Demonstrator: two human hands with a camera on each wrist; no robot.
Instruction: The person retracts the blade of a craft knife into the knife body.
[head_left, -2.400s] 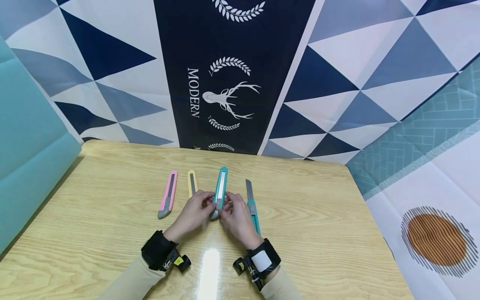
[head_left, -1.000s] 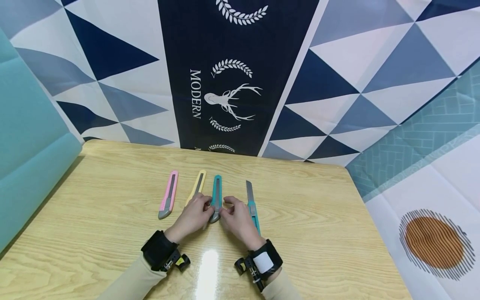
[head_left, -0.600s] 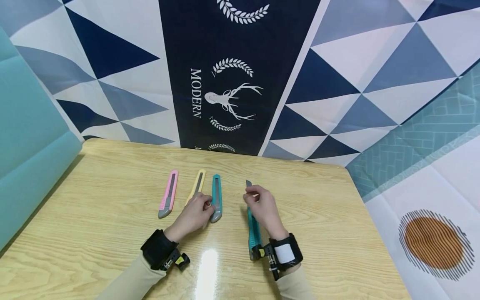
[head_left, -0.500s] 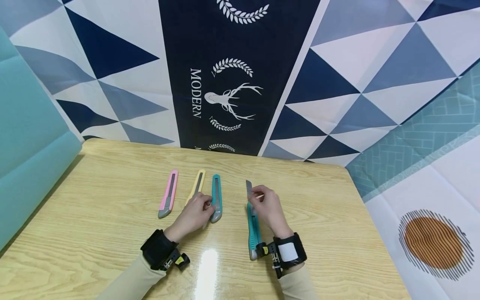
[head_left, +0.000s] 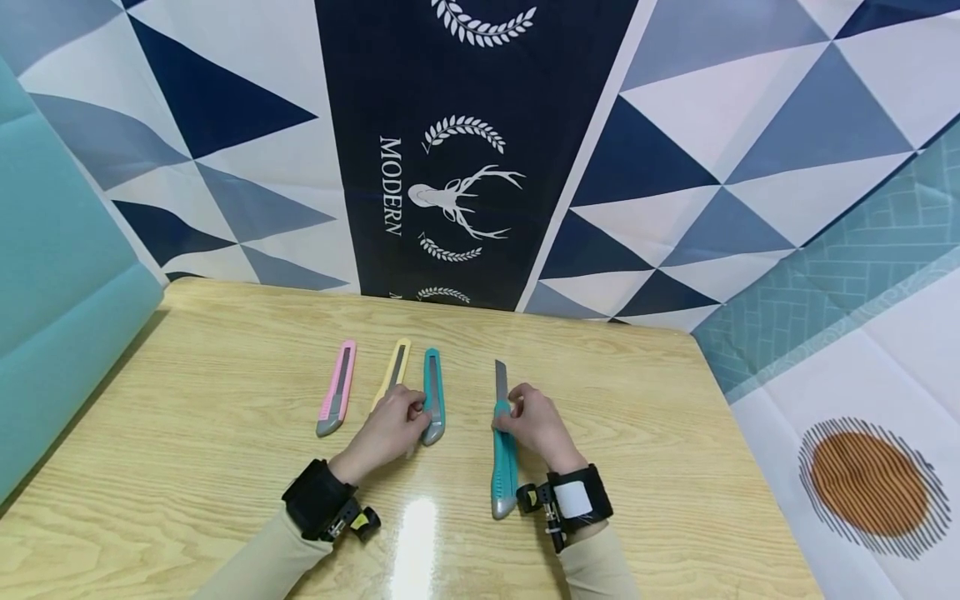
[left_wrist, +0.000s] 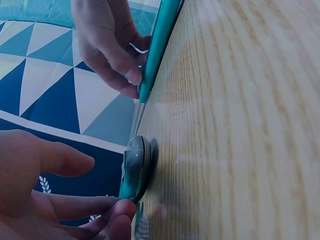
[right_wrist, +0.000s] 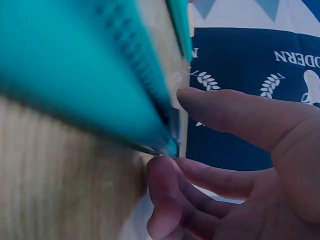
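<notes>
In the head view my left hand (head_left: 389, 419) rests beside a teal utility knife (head_left: 432, 387), its blade drawn in and its grey end toward me. Its fingertips touch that knife's side in the left wrist view, while the thumb stays apart. A second teal utility knife (head_left: 503, 471) lies to the right with a long blade (head_left: 501, 377) pointing away. My right hand (head_left: 542, 427) has its thumb across this knife near the slider and its fingers at the right side. The left hand partly covers a yellow utility knife (head_left: 399, 367).
A pink utility knife (head_left: 336, 392) lies farther left on the wooden table (head_left: 660, 467). A patterned cloth (head_left: 697, 167) hangs behind the back edge. A pale teal padded panel (head_left: 75, 317) borders the left side.
Both hands lowered the left teal knife onto the table. My right hand then moved right to the other teal knife, slid nearer along it, and that knife turned slightly. The yellow knife's far end shifted right.
</notes>
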